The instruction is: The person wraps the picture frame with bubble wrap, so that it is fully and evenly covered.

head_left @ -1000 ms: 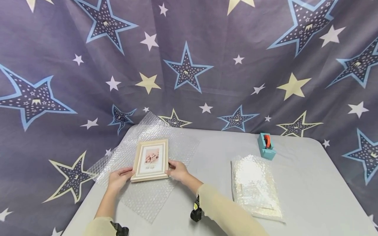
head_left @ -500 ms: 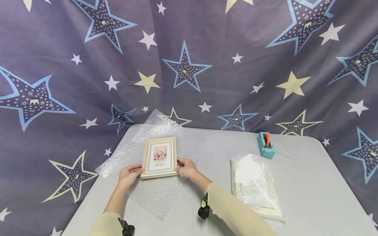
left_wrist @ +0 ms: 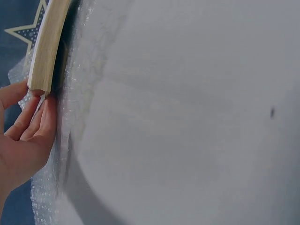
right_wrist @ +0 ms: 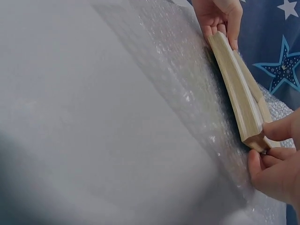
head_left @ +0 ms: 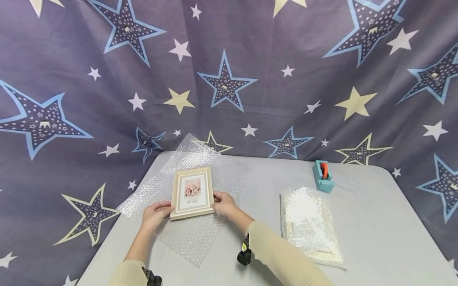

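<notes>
A pale wooden picture frame (head_left: 192, 193) with a pink flower print sits over a sheet of clear bubble wrap (head_left: 189, 242) at the table's left side. My left hand (head_left: 154, 215) grips its lower left edge, thumb on the face and fingers beneath, as the left wrist view shows with the frame's side (left_wrist: 48, 51). On the opposite edge, my right hand (head_left: 225, 205) pinches the frame between thumb and fingers. In the right wrist view, the frame's near edge (right_wrist: 237, 93) shows a dark gap under it, above the bubble wrap (right_wrist: 178, 61).
To the right lies a flat bubble-wrapped package (head_left: 311, 228). Behind it stands a teal tape dispenser (head_left: 323, 176) with an orange-red roll. The grey-white table (head_left: 257, 178) meets a star-patterned curtain (head_left: 250, 51) at the back. One bubble wrap corner reaches past the table's back edge.
Both hands have carried the picture frame to the right, and the bubble wrap has shifted right along with it. Over the last half second the frame has tilted only slightly.
</notes>
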A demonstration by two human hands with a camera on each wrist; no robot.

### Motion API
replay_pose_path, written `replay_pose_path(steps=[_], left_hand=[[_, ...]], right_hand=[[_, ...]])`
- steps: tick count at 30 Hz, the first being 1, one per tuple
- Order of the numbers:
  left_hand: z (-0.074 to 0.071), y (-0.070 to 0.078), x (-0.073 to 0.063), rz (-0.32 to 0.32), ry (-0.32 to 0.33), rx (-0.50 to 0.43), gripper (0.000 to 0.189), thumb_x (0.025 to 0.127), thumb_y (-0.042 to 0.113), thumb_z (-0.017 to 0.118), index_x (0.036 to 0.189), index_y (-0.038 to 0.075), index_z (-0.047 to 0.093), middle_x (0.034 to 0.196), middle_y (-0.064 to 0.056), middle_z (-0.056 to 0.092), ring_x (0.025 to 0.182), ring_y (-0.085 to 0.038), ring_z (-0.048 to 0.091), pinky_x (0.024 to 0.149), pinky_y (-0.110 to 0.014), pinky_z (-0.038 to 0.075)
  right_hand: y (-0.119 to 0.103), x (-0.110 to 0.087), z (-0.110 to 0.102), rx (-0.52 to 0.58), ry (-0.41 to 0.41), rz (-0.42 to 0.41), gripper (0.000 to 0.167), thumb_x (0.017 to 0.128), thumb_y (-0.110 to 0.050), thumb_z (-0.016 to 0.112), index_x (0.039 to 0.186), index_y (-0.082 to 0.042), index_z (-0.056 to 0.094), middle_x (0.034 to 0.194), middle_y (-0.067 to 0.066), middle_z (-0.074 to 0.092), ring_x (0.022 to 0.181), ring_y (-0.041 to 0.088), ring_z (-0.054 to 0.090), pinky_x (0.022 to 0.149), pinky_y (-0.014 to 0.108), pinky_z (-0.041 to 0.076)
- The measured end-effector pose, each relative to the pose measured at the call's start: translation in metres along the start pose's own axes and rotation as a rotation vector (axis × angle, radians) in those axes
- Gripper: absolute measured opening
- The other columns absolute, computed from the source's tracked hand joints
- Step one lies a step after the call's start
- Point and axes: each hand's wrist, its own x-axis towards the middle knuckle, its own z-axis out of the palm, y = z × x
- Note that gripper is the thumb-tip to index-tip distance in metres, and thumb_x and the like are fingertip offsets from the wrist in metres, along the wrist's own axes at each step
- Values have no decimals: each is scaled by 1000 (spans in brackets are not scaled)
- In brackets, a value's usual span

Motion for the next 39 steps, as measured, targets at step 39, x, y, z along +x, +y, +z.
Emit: replay_pose_path(steps=[39], left_hand=[[5,4,-6,116,-8,340,29,87,14,64,109,-4,59,102,-19,68,79,-5,59,70,-16,48]], right_hand=[[11,1,-1,-40,9,-24,56,74,-2,66,129,-1,59,111,15,71,104,26,67,85,26,56]])
